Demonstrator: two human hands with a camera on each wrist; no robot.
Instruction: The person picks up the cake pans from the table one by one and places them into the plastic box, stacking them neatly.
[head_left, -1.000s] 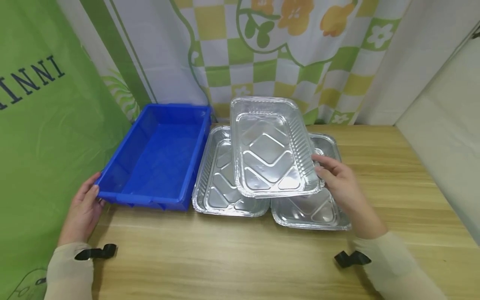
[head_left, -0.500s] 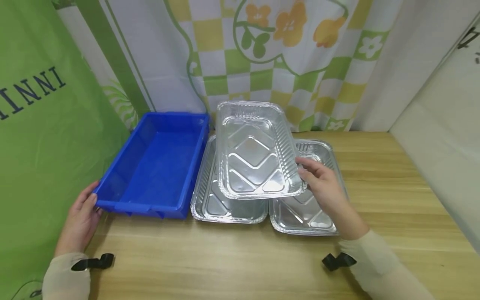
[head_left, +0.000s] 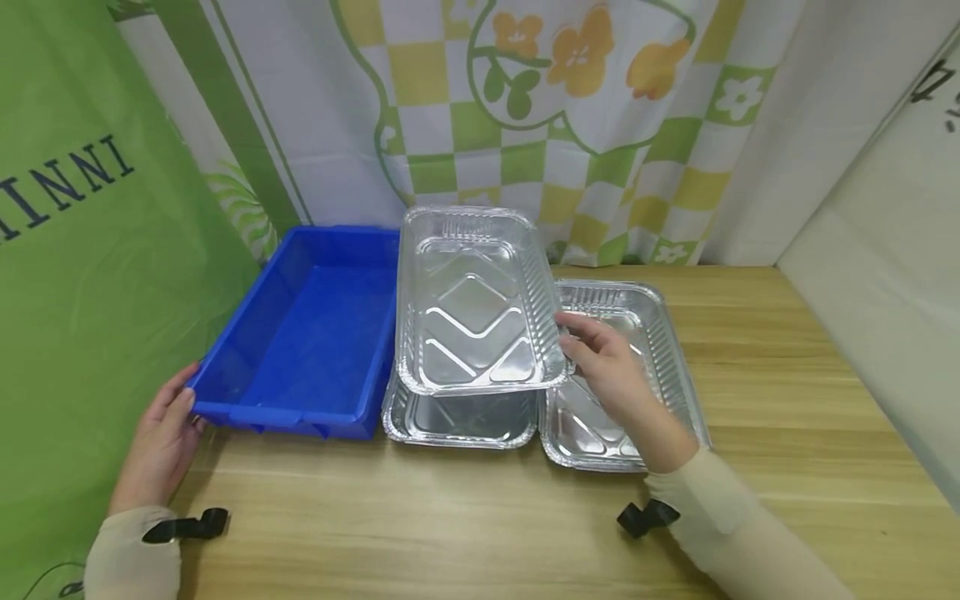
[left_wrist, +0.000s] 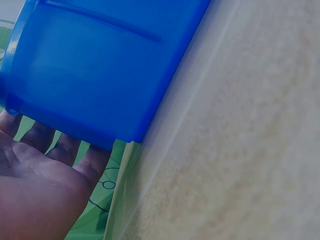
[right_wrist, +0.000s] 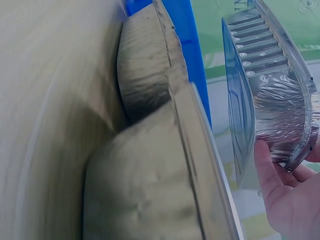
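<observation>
My right hand (head_left: pixel 611 371) pinches the right side of a foil tray (head_left: pixel 468 304) near its front corner, holding it up in the air. In the right wrist view the raised tray's ribbed outer wall (right_wrist: pixel 275 75) shows, apart from the trays below. Under it lies a second foil tray (head_left: pixel 461 421), mostly hidden. A third foil tray (head_left: pixel 667 358) lies on the table to the right, partly behind my right hand and forearm. At the left, my left hand (head_left: pixel 161 433) grips the near left corner of a blue plastic tray (head_left: pixel 307 333), thumb at the rim and fingers along the side.
The wooden table (head_left: pixel 420 517) extends in front of the trays and to the right. A checked, flowered curtain (head_left: pixel 525 150) hangs behind them. Green cloth (head_left: pixel 90 292) hangs close on the left; a pale panel (head_left: pixel 892 233) stands on the right.
My right hand has carried the raised foil tray leftward, from over the gap between the lower two to over the left one and the blue tray's edge. My left hand stays on the blue tray.
</observation>
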